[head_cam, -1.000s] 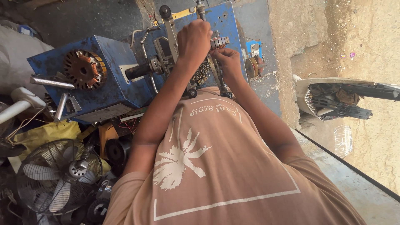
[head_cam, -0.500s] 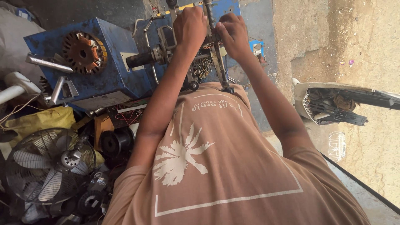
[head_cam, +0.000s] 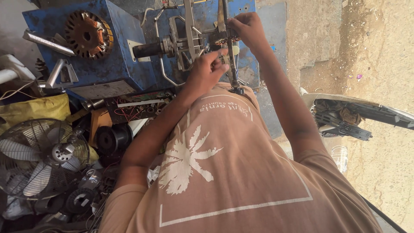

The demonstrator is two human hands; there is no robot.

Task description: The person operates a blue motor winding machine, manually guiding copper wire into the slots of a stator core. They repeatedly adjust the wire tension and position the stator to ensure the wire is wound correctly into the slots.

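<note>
Left hand [head_cam: 207, 71]: half curled, forefinger stretched toward the rod, nothing gripped that shows.
Right hand [head_cam: 246, 28]: fingers closed around the upper part of the rod.
Rod [head_cam: 230, 56]: thin metal, upright, standing at the front of the blue machine, between the two hands.
Machine [head_cam: 116, 56]: blue box with a grey metal frame and a black shaft at its front.
Stator [head_cam: 88, 34]: rusty brown ring on the machine's left top.
Fan [head_cam: 41, 157]: grey, lower left, among scrap parts.
Shirt [head_cam: 233, 172]: tan, white palm print.

Chipped blue-painted metal machine [head_cam: 116, 60], rusty stator [head_cam: 88, 34], matt cloth shirt [head_cam: 233, 172].
</note>
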